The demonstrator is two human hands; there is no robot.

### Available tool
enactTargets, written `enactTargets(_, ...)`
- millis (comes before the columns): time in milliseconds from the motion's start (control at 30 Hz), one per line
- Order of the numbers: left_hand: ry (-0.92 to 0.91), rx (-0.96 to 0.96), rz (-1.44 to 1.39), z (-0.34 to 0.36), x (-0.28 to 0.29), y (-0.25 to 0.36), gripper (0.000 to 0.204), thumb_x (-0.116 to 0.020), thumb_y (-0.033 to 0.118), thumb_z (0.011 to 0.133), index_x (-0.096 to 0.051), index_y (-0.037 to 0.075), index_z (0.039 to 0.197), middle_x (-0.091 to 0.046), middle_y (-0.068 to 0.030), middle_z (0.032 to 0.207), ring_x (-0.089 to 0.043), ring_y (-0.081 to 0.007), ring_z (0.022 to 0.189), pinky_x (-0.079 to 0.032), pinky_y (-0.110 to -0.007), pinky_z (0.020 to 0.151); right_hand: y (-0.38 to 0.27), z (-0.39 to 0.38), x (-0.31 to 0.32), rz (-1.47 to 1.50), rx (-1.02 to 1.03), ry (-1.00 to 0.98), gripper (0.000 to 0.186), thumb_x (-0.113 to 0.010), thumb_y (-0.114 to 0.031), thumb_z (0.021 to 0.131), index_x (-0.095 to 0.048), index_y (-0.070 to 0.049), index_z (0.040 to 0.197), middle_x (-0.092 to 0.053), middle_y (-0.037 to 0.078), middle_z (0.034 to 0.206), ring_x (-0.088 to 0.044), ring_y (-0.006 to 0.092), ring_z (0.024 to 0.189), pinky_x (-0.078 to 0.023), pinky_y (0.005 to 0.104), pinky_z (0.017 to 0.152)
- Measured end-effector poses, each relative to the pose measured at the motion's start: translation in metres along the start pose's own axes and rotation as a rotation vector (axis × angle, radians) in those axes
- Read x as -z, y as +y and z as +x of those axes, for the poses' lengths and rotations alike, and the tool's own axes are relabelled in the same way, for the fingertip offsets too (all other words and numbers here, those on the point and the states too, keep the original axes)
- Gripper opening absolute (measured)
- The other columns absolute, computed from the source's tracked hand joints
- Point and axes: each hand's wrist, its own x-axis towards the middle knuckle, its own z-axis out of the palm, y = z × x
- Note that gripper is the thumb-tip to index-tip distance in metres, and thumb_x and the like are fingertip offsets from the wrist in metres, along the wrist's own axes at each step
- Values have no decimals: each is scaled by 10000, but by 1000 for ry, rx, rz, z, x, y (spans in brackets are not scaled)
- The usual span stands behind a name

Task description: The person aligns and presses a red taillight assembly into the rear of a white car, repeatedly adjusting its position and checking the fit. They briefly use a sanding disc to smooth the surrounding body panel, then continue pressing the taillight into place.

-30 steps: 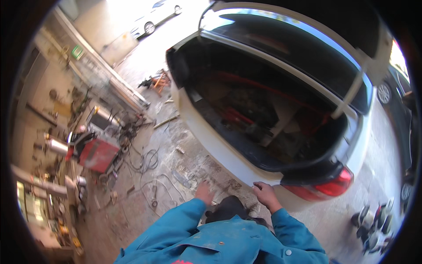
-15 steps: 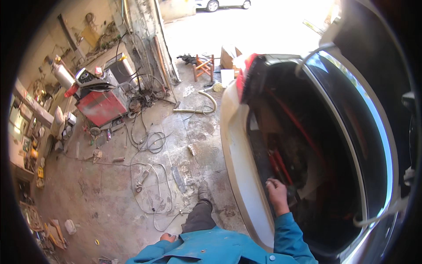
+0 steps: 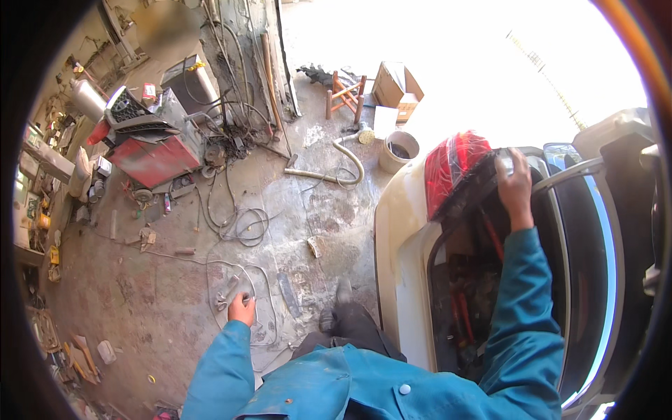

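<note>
Right hand on the open trunk rim, beside the red tail light; left hand hangs free over the floor.

Right: fingers spread flat and curled over the top edge of the trunk opening of the white car, touching it just beside the one visible tail light, arm in a teal sleeve stretched up. Left: loosely curled, nothing seen in it; can't tell whether it's fully closed. Trunk is at frame right, red parts inside. Outward: one bucket, one wooden stool, one cardboard box, one hose curving between them, one red machine far left, loose cables across the concrete.
</note>
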Motion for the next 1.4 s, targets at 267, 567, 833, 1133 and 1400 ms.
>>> enactTargets(267, -95, 85, 146, 48, -11, -20, 432, -858, 302, 966, -779, 0, 1264, -841, -232, 1162, -831, -373, 1042, -640, -472, 955, -20, 107, -101, -357, -189, -479, 693, -641, -633, 1071, -718, -141, 1554, -629, 224, 1639, -496, 429, 1590, -362, 540, 1325)
enactTargets(567, -419, -25, 199, 201, -64, 59, 443, -840, 382, 948, -813, 12, 1191, -840, -231, 1135, -814, -399, 1081, -634, -479, 969, -24, 102, -90, -400, -179, -484, 563, -633, -557, 1089, -782, -186, 1486, -645, 192, 1632, -485, 405, 1607, -293, 552, 1355)
enactTargets(833, -472, -368, 139, 444, -85, 265, 408, -853, 281, 982, -783, 10, 1279, -847, -197, 1173, -826, -303, 1091, -640, -429, 983, 19, 125, -56, 24, -176, -332, 517, -473, -343, 1237, -634, 19, 1570, -641, 248, 1609, -583, 428, 1519, -433, 495, 1299)
enactTargets(1133, -537, -455, 341, 514, -56, 345, 396, -831, 280, 995, -780, 8, 1278, -842, -213, 1199, -826, -335, 1120, -640, -450, 1000, -31, 105, -106, -472, -540, -344, 716, -466, -559, 1177, -569, -46, 1666, -430, 231, 1800, -285, 395, 1725, -152, 614, 1401)
enactTargets(1400, -841, -592, 429, 450, -130, 376, 489, -813, 448, 999, -788, 58, 1292, -832, -213, 1217, -808, -389, 1138, -633, -486, 1006, -45, 125, -103, -542, -576, -593, 632, -502, -523, 1172, -597, -150, 1673, -418, 197, 1816, -275, 389, 1728, -149, 626, 1400)
